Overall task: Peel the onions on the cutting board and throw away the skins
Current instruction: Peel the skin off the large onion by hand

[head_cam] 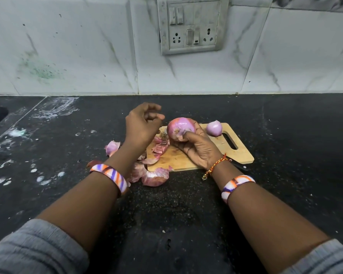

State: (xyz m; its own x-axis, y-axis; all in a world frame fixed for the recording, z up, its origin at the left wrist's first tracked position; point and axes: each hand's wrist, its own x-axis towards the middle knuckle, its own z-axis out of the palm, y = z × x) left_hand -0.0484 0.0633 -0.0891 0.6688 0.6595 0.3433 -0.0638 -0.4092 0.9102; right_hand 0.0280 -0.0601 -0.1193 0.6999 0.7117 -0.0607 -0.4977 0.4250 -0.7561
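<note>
Gripping a big onion (pixel 180 129) above the cutting board (pixel 234 153), the right hand (pixel 198 149) curls fingers and thumb round it. The left hand (pixel 142 126) hovers beside it, fingers loosely curled, holding nothing. Skins (pixel 154 176) litter the board's left edge and the counter (pixel 176 214); a smaller onion (pixel 214 128) lies on the board.

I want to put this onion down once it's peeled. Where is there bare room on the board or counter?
The cutting board is bare at its right end, between the small peeled onion and the handle slot. The dark counter right of and behind the board is open too. The board's left end and the counter beside it are crowded with onion skins.
</note>
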